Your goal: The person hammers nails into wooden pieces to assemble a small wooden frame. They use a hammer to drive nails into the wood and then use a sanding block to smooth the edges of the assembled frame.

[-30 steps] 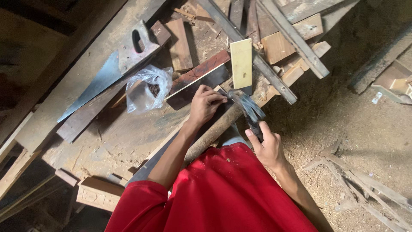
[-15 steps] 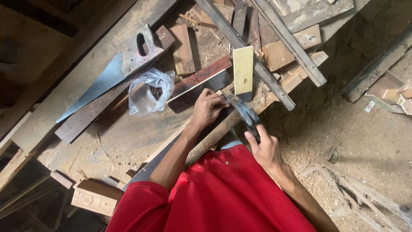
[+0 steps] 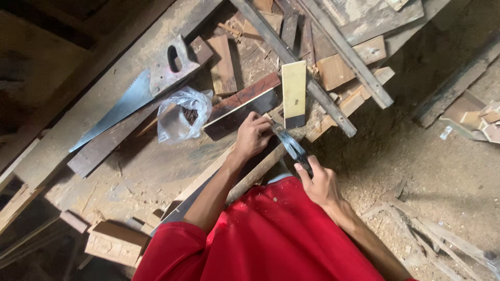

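The dark metal tool (image 3: 292, 148) is gripped at its handle by the closed right hand (image 3: 319, 183) while the left hand (image 3: 253, 136), fingers curled, pins the wooden strip (image 3: 245, 182) on the worktop (image 3: 130, 166); the strip is best kept firmly pressed.

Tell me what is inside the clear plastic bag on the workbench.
The plastic bag holds a small dark clump near its middle, maybe nails or screws; too small to tell. The crumpled, glaring plastic hides the rest. It lies beside the saw, apart from the left hand.
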